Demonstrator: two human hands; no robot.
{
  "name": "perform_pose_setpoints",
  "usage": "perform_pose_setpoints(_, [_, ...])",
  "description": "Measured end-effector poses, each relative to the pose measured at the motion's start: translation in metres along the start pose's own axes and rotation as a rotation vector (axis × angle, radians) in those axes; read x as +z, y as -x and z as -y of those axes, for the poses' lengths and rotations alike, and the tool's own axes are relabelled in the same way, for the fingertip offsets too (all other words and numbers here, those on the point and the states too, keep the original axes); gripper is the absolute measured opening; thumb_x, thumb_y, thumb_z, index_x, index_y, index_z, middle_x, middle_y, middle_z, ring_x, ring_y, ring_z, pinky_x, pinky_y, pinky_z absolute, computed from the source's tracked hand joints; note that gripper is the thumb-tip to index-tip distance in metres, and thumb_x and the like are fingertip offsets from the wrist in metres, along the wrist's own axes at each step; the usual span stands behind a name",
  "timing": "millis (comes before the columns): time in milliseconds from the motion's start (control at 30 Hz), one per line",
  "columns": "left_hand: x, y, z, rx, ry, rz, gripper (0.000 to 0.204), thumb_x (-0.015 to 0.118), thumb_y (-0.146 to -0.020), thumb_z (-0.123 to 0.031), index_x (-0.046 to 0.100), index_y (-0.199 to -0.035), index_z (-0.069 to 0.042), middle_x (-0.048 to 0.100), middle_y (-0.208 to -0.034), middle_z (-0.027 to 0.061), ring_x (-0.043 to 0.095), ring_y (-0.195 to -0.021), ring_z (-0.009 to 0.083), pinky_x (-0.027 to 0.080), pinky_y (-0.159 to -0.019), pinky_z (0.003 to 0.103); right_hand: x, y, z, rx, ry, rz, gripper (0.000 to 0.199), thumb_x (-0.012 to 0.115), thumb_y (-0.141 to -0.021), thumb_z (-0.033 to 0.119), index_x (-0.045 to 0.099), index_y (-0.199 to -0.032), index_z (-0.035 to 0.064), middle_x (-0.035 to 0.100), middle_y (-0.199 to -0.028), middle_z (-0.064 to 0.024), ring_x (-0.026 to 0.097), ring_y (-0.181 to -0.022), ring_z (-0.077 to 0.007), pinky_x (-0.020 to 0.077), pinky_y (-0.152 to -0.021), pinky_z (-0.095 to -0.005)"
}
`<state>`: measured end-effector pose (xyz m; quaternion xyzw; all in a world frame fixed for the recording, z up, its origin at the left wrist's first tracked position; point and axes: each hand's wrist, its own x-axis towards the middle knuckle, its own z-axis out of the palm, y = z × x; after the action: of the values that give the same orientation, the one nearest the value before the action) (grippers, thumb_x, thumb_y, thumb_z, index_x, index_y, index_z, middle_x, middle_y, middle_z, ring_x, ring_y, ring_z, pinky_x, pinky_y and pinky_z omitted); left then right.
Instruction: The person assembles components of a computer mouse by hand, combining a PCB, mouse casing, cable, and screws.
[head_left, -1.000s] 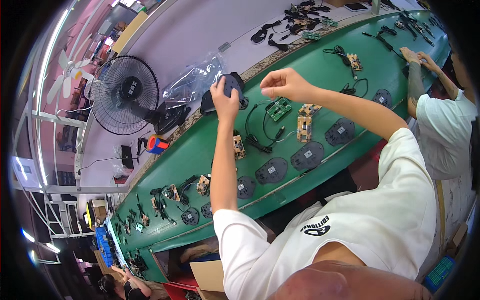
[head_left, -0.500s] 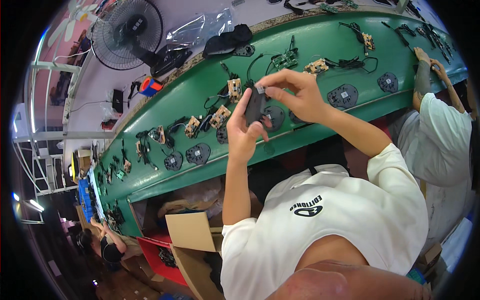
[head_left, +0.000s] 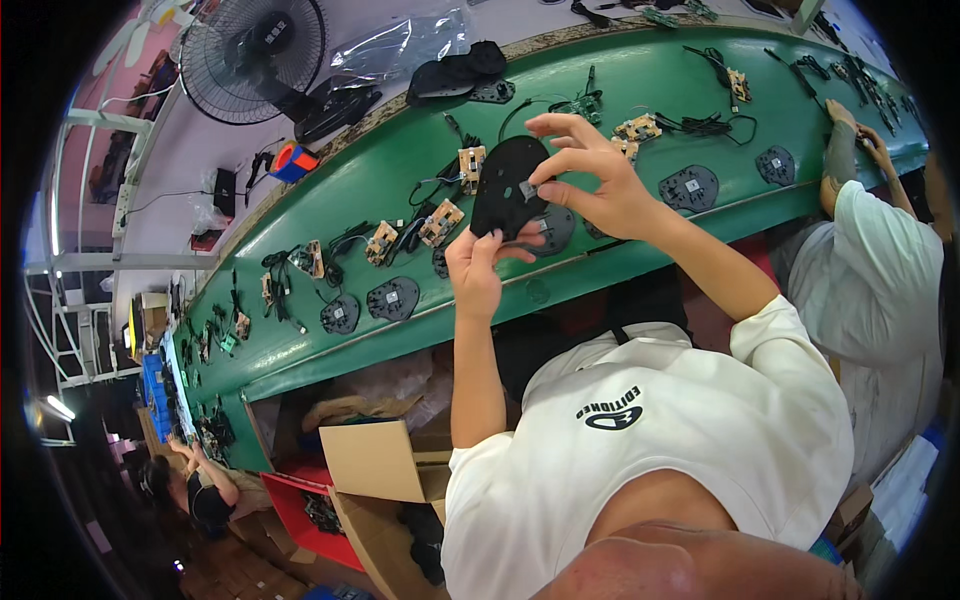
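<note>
The black plate (head_left: 505, 185) has come up nearer since half a second ago, left hand (head_left: 478, 268) gripping its lower edge, right hand (head_left: 590, 180) pinching a small part at its middle. Beyond, a green belt (head_left: 620, 90) carries circuit boards (head_left: 440, 222); a fan (head_left: 252, 55) stands behind.

Bright, even light; sharp centre, fisheye bending, dark rim.

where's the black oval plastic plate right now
In the head view, the black oval plastic plate is held up centre-frame between the left hand and right hand, above the green conveyor belt.
</note>
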<state>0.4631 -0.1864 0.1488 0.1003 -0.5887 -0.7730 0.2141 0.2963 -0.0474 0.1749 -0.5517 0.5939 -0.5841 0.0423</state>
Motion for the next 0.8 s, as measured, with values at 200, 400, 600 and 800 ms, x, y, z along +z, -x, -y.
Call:
perform_pose_setpoints(200, [-0.013, 0.004, -0.009, -0.03, -0.03, 0.031, 0.033, 0.042, -0.092, -0.009, 0.062, -0.107, 0.012, 0.07, -0.084, 0.0183, 0.069, -0.068, 0.0221, 0.059, -0.059, 0.034, 0.001, -0.007, 0.018, 0.01, -0.003, 0.205, 0.01, 0.074, -0.084, 0.006, 0.073, -0.093, 0.0083, 0.054, -0.135, -0.013, 0.061, -0.115, -0.0261, 0.0513, -0.091, -0.0368])
perform_pose_setpoints(400, [-0.007, 0.006, -0.016, 0.023, -0.008, -0.013, 0.032, 0.046, -0.1, -0.017, 0.061, -0.109, 0.009, 0.069, -0.095, 0.0146, 0.067, -0.074, 0.0181, 0.057, -0.064, 0.031, 0.014, 0.002, 0.02, 0.078, -0.037, 0.166, 0.013, 0.074, -0.08, 0.002, 0.071, -0.093, 0.0034, 0.065, -0.111, -0.0112, 0.064, -0.093, -0.0223, 0.0503, -0.081, -0.033])
perform_pose_setpoints(600, [0.022, 0.009, 0.002, 0.174, -0.007, -0.164, 0.025, 0.066, -0.095, -0.009, 0.057, -0.116, 0.002, 0.067, -0.104, 0.006, 0.064, -0.09, 0.012, 0.053, -0.079, 0.027, 0.031, 0.015, 0.017, 0.225, -0.125, 0.052, 0.012, 0.071, -0.077, 0.0, 0.064, -0.087, 0.0004, 0.063, -0.112, -0.0119, 0.06, -0.096, -0.0153, 0.0476, -0.083, -0.0294])
perform_pose_setpoints(800, [0.021, 0.007, 0.01, 0.177, 0.051, -0.333, 0.026, 0.07, -0.093, -0.008, 0.057, -0.114, 0.0, 0.066, -0.104, 0.0054, 0.063, -0.09, 0.0106, 0.051, -0.081, 0.026, 0.048, 0.016, 0.018, 0.389, -0.312, 0.026, 0.02, 0.068, -0.082, -0.002, 0.057, -0.098, 0.0002, 0.058, -0.119, -0.0121, 0.056, -0.103, -0.013, 0.046, -0.089, -0.0278])
